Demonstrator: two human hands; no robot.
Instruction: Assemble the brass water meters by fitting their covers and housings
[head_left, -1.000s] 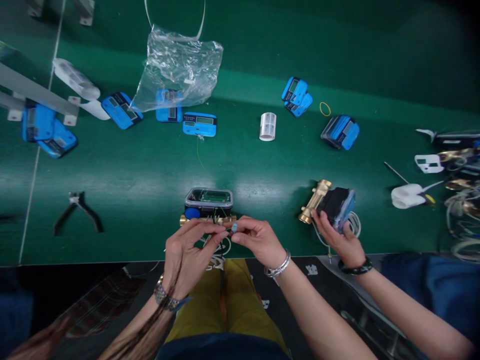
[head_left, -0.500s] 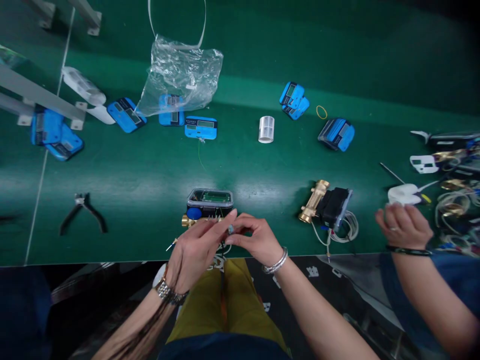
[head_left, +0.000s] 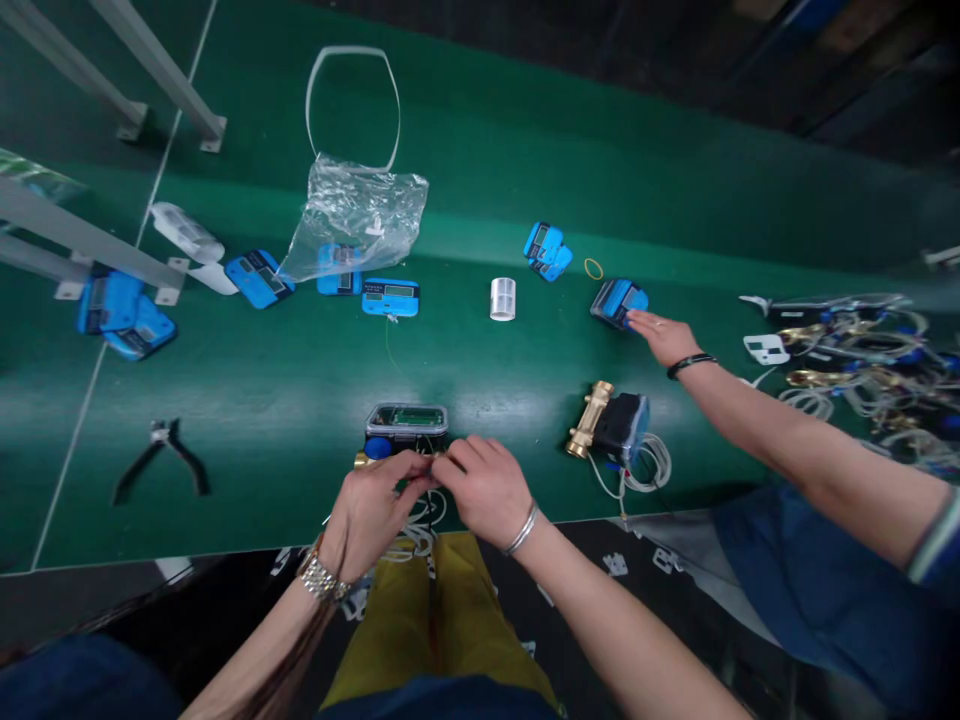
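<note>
My left hand [head_left: 379, 505] and my right hand [head_left: 489, 490] meet fingertip to fingertip at the near side of a meter [head_left: 406, 418]. It has a clear-lidded black housing, a blue round cap [head_left: 377, 448] and a brass pipe body [head_left: 363, 460]. Both hands are closed in a pinch on a thin seal wire, mostly covered by the fingers. Coiled grey cable [head_left: 420, 525] hangs below them at the bench edge. Farther back lies a blue meter cover [head_left: 391, 298] with a similar thin green wire trailing from it.
Cutting pliers [head_left: 161, 455] lie at left. A second brass meter [head_left: 609, 422] with coiled cable sits at right. Behind are a label roll [head_left: 502, 299], a plastic bag [head_left: 367, 215] and blue covers [head_left: 259, 278]. A co-worker's hand [head_left: 664, 338] touches a stack of covers [head_left: 619, 300].
My fingertips have come closer together, and the small clear seal seen earlier is now hidden. The co-worker's hand has reached forward to the stack of blue covers. The view has shifted.
</note>
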